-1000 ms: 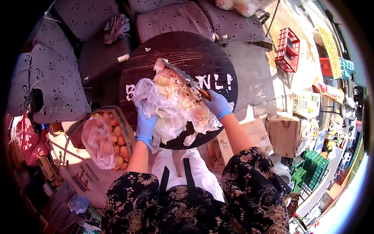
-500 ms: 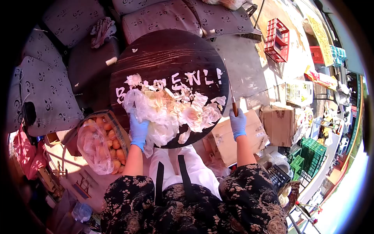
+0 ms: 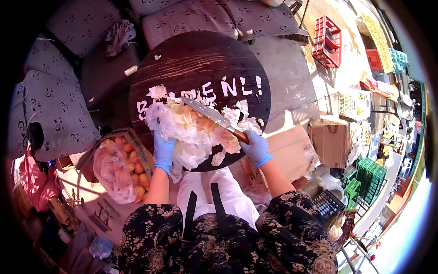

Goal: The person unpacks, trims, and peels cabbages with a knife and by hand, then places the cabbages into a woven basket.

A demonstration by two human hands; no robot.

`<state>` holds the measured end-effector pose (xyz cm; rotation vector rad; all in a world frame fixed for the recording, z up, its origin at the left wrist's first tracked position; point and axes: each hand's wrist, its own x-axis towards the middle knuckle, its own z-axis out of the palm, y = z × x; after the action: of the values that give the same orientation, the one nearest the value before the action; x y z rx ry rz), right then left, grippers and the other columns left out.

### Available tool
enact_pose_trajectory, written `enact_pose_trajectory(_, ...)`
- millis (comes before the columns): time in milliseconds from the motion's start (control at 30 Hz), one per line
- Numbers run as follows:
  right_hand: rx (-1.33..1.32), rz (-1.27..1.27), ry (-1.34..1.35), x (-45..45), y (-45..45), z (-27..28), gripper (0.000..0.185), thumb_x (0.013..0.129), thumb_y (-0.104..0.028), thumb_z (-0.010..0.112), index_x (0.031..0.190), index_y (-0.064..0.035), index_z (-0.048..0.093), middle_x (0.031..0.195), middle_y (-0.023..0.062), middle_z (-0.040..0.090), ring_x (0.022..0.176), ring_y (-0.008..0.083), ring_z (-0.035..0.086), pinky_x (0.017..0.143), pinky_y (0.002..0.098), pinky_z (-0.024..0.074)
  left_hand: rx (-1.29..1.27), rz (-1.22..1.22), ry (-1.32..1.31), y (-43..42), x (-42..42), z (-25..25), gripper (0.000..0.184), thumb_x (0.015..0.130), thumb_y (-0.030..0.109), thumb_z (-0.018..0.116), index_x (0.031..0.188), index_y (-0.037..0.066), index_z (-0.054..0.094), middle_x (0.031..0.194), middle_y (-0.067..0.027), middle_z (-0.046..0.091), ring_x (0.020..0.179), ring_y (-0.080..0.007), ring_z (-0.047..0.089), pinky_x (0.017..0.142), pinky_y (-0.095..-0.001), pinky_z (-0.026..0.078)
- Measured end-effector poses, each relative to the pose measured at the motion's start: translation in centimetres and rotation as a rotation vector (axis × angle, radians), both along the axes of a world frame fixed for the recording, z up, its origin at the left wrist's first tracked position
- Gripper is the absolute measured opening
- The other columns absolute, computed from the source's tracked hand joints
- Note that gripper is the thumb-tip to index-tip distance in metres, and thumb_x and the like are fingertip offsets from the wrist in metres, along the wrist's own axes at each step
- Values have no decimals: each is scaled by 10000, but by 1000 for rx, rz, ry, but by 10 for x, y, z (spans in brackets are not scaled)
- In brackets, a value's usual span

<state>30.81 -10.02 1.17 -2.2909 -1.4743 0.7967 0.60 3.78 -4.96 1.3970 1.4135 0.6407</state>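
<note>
My right hand point(image 3: 256, 148), in a blue glove, is closed around the wooden handle of a knife point(image 3: 212, 115). The blade points up and left, over a heap of pale leaves and peelings point(image 3: 223, 136). My left hand point(image 3: 163, 150), also gloved, is closed on a clear plastic bag point(image 3: 159, 119) at the heap's left side. Part of its fingers is hidden by the bag. Heap and bag lie on a round dark table point(image 3: 200, 55) with white lettering, near its front edge.
A bag of orange fruit point(image 3: 119, 169) stands left of the table. Patterned seats point(image 3: 189, 23) lie behind and to the left. Cardboard boxes point(image 3: 289, 153) are on the right, with a red crate point(image 3: 327, 42) farther back and green crates point(image 3: 370, 180) at the far right.
The knife swung out past the table's right edge, then came back over the heap. Peelings have shifted from the upper middle toward the front and right. My left hand stays at the bag.
</note>
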Motion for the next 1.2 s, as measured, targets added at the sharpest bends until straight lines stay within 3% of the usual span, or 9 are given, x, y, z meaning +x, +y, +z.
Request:
enact_pose_trajectory(200, 249, 25, -292, 46, 88, -18, 308, 761, -311, 684, 939, -96, 556, 798, 116, 595, 699, 304, 601, 572, 406, 468, -63, 54, -91, -2, 2, 4, 723, 736, 37, 645, 1368, 22, 293, 1277, -107, 461, 1131, -198, 478, 967, -301, 383)
enact_pose_trajectory(233, 295, 38, -398, 53, 105, -24, 302, 762, -348, 665, 837, -91, 525, 720, 110, 582, 640, 294, 594, 540, 404, 472, -84, 69, -112, -1, 3, 5, 728, 715, 34, 656, 1352, 9, 305, 1275, -127, 459, 1139, -218, 474, 972, -311, 377)
enact_pose_trajectory(400, 227, 125, -421, 86, 153, -55, 273, 780, -314, 642, 956, -118, 570, 786, 114, 595, 756, 308, 587, 668, 429, 475, 52, 79, -48, -3, 5, 17, 730, 687, 23, 664, 1330, -25, 321, 1266, -166, 470, 1151, -244, 475, 982, -329, 364)
enact_pose_trajectory(533, 227, -23, -497, 72, 133, -37, 436, 751, -328, 666, 1103, -93, 563, 982, 143, 566, 911, 340, 521, 804, 439, 435, -93, 194, -102, -7, -5, 41, 692, 722, -1, 627, 1340, -30, 318, 1260, -150, 485, 1141, -227, 484, 972, -308, 373)
enact_pose_trajectory(667, 176, -162, -233, 33, 55, -26, 737, 740, -422, 690, 1274, 7, 415, 1163, 254, 493, 1102, 402, 446, 930, 455, 363, -145, 302, -175, -7, -26, 44, 610, 781, -7, 592, 1337, -21, 342, 1257, -123, 492, 1129, -204, 486, 960, -286, 378)
enact_pose_trajectory(867, -36, -205, -86, -82, 8, -17, 1160, 561, -539, 778, 1417, -44, 170, 1439, 279, 127, 1302, 489, 150, 1052, 522, 180, -279, 181, -185, -7, -22, 37, 612, 813, 50, 620, 1348, -13, 329, 1240, -117, 501, 1090, -177, 507, 956, -280, 385)
enact_pose_trajectory(1033, 32, -3, -260, -105, 71, 34, 1080, 578, -652, 687, 1417, -128, 256, 1470, 199, 133, 1338, 423, 104, 1052, 563, -8, -389, 196, -402, 10, -1, 75, 602, 812, 19, 603, 1353, 0, 339, 1236, -103, 511, 1094, -163, 508, 937, -270, 404)
enact_pose_trajectory(1133, 95, 219, -86, -125, 90, 31, 939, 611, -597, 697, 1357, -127, 378, 1475, 162, 154, 1348, 390, 103, 1049, 569, -22, -386, 125, -395, 17, 0, 84, 612, 798, -10, 590, 1358, 0, 344, 1262, -99, 497, 1098, -164, 509, 942, -269, 401)
enact_pose_trajectory(1200, 152, 229, -17, -122, 95, 8, 623, 656, -434, 732, 1137, -73, 569, 1367, 159, 367, 1277, 382, 266, 1046, 536, 130, -392, 92, -433, 22, -5, 89, 619, 783, -45, 565, 1361, -2, 347, 1285, -94, 484, 1105, -162, 505, 949, -263, 393)
